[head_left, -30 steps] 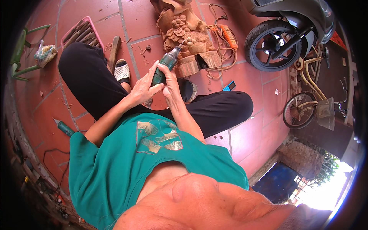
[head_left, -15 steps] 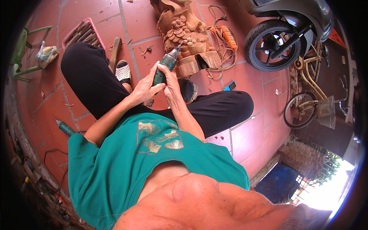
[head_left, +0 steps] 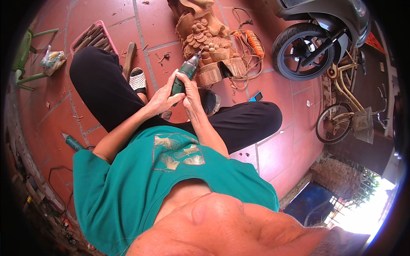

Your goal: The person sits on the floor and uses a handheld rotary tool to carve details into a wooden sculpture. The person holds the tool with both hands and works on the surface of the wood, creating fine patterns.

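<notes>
Both of my hands are wrapped round a green rotary tool (head_left: 188, 68) with a grey nose. My left hand (head_left: 164, 94) grips it from the left side, and my right hand (head_left: 190, 89) closes on it from the right. The tool's thin bit reaches the lower part of a brown wood carving (head_left: 209, 49), among carved round coin shapes; whether the tip touches the wood I cannot tell. The carving lies on the tiled floor in front of me. My fingers partly hide the tool's body.
A pink basket (head_left: 112, 39) of carving tools and a wooden mallet-like piece (head_left: 129, 57) lie ahead left. An orange power strip (head_left: 255, 42) with coiled cord sits right of the carving. Further right stand a motorbike (head_left: 303, 51) and a bicycle (head_left: 337, 121). A second green tool (head_left: 71, 142) lies left.
Hardly anything differs. The tool's tip has shifted very slightly down and to the left along the carving, while both hands keep their grip.
</notes>
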Demonstrator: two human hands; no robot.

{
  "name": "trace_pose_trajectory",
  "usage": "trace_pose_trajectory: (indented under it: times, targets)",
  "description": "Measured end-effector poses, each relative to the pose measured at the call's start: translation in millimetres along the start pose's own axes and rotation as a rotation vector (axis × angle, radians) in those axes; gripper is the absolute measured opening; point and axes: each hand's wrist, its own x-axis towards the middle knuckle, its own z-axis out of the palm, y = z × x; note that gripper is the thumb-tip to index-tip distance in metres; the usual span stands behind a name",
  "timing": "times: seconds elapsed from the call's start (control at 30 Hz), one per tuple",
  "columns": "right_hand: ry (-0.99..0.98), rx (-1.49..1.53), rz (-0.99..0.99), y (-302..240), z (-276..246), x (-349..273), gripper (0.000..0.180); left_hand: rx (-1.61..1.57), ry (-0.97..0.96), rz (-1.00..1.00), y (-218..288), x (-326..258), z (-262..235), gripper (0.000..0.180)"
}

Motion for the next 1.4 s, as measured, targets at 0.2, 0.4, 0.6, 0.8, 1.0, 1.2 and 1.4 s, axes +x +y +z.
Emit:
trace_pose_trajectory:
  times: [0.2,0.4,0.6,0.8,1.0,1.2,1.4]
  targets:
    - [0.031,-0.018,0.014,-1,2,-3,0.028,-0.006,-0.008,0.008,4,0,-2,0.089]
    - [0.06,0.036,-0.01,0,0,-5,0.024,0.069,0.011,0.077,-1,0,0,0.091]
    - [0.022,0.031,0.007,-3,5,-10,0.025,0.046,-0.004,0.018,5,-2,-2,0.09]
    - [0.019,-0.016,0.017,-4,7,-7,0.029,0.024,0.021,0.036,2,-3,-2,0.09]
    - [0.013,-0.011,0.021,-2,5,-7,0.03,0.024,-0.001,0.032,0,-3,-3,0.089]
    - [0.034,0.0,0.003,-4,8,-13,0.031,0.048,-0.011,0.041,2,-4,-4,0.088]
    - [0.038,0.015,0.001,1,3,-10,0.029,0.066,-0.02,0.049,2,-4,-5,0.088]
